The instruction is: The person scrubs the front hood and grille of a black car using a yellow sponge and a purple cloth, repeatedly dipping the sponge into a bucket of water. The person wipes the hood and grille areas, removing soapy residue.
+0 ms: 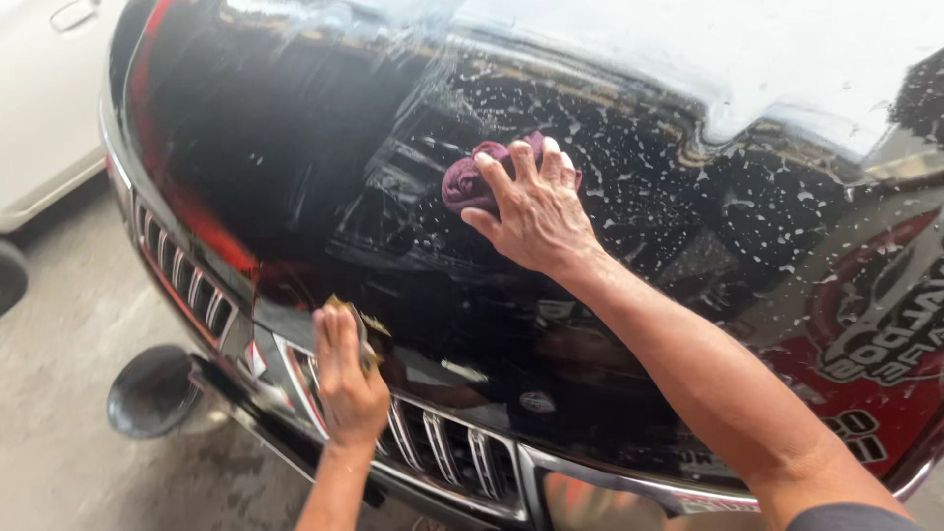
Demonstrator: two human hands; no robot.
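Two hands, two cloths: right hand [536, 211] presses flat on one maroon rag [472, 177] at twelve o'clock; left hand [346, 379] grips one yellowish cloth [372, 329] at seven. Soapy black hood [295, 128], concrete floor [69, 324].

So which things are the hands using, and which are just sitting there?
In use:
- right hand pressing a maroon cloth
- left hand holding a yellowish sponge
- soapy black car hood

Just there:
- white car
- dark round thing on the floor
- concrete floor
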